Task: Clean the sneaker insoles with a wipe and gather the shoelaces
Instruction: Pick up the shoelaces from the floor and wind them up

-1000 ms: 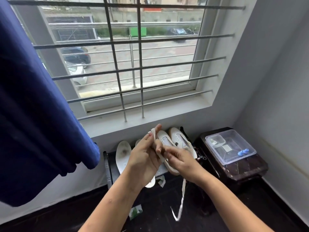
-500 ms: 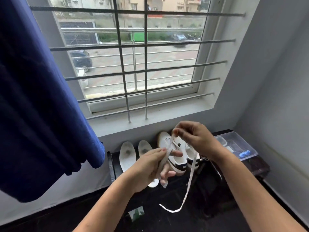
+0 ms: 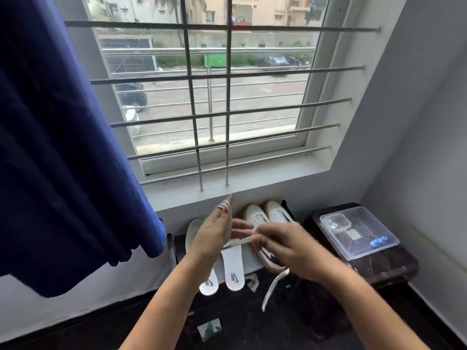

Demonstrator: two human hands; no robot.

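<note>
A white shoelace (image 3: 238, 241) is wound round the straight fingers of my left hand (image 3: 214, 238), which I hold up with the fingers pointing at the window sill. My right hand (image 3: 283, 248) pinches the lace just right of the left palm, and the loose end (image 3: 274, 286) hangs down below it. Two white insoles (image 3: 232, 270) lie side by side on a low shelf under my hands. A pair of white sneakers (image 3: 267, 213) stands behind them against the wall.
A dark stand at the right carries a clear plastic box (image 3: 358, 234) with small items. A blue curtain (image 3: 63, 147) hangs at the left. A crumpled wipe (image 3: 252, 281) and a green-white sachet (image 3: 209, 329) lie on the dark floor.
My right hand has come down from above the sneakers to beside the left palm, drawing the lace round the left fingers. The hanging tail is shorter. The view has tilted up slightly.
</note>
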